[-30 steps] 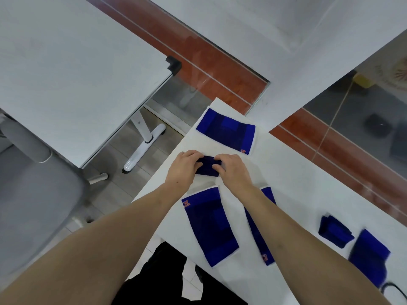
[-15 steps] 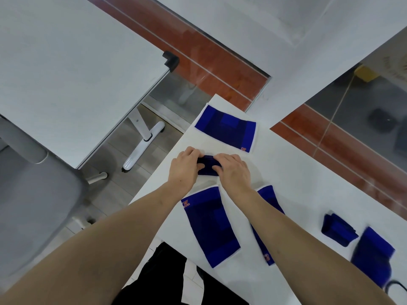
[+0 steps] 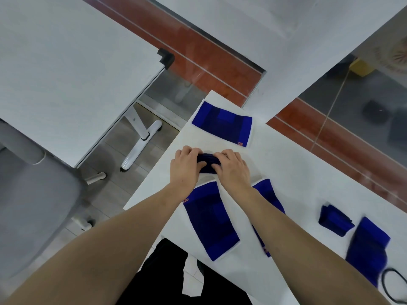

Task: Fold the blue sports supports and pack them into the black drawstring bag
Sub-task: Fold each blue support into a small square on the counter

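A white tabletop (image 3: 308, 172) runs from the near left corner out to the right edge of view, with another white desk (image 3: 66, 62) well apart on the left and a grey chair (image 3: 33, 205) below it across a strip of wood floor. Flat on the tabletop, a blue support (image 3: 222, 123) lies at the far left corner, close to the edge; a second flat support (image 3: 211, 221) lies between the forearms, its lower tip near the front edge; a third (image 3: 267, 194) is partly hidden under the right forearm. At the far right a larger blue piece (image 3: 366, 247) lies beside a small folded support (image 3: 334, 219), and a loop of black cord (image 3: 394, 282) shows at the frame's corner; whether it belongs to the drawstring bag cannot be told, and no bag opening is visible. In the middle, the left hand (image 3: 184, 169) and the right hand (image 3: 231, 169) both grip one bunched support (image 3: 207, 164), fingers curled over its top and thumbs tucked in at its near side, pressing it on the tabletop. Bare white surface lies open to the right of the hands, between them and the folded pieces.
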`<move>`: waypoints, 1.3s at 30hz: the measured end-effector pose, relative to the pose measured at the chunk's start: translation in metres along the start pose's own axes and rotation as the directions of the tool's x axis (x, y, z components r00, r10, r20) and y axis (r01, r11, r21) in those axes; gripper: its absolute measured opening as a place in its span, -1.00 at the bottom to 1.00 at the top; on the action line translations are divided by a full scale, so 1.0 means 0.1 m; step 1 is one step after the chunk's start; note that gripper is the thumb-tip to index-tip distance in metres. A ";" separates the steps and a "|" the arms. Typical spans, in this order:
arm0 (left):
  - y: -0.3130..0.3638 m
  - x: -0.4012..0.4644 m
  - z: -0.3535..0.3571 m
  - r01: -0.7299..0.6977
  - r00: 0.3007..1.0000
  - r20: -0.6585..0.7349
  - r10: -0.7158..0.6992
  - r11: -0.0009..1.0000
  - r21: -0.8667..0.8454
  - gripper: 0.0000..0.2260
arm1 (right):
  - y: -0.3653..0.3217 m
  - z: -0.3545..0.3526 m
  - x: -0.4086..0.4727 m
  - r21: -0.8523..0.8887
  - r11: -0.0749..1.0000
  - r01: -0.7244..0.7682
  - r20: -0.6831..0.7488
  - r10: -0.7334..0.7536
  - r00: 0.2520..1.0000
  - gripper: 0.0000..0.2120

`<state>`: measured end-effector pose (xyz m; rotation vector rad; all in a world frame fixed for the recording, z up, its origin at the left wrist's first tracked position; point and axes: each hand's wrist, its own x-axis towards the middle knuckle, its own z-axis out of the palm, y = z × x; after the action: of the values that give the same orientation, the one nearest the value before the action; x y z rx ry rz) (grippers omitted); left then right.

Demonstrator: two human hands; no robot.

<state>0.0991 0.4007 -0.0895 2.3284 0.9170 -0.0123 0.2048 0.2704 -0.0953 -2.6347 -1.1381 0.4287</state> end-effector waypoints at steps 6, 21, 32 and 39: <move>0.04 0.06 -0.03 -0.006 0.999 0.049 0.004 0.999 0.032 -0.76 | 0.07 -0.09 0.08 0.120 0.989 -0.081 -0.012 0.083 0.996 -0.63; -0.01 0.07 -0.18 0.018 1.000 0.020 -0.018 1.000 0.008 -0.72 | 0.56 -0.32 0.41 -0.018 0.980 -0.200 -0.079 0.198 0.977 -0.80; 0.51 -0.12 -0.53 -0.068 0.989 -0.127 0.070 0.997 0.021 -0.73 | 0.34 -1.05 0.17 0.005 0.999 -0.054 -0.394 0.052 0.918 -0.88; 1.24 -0.29 -0.81 -0.291 0.931 -0.221 0.291 0.956 0.033 -0.56 | 0.21 -1.77 -0.31 -0.001 0.983 0.183 -0.441 -0.165 0.882 -0.90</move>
<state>0.1365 0.3592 0.0504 2.4788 0.6635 0.3803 0.2620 0.2157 0.0671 -2.3867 -1.1756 -0.1746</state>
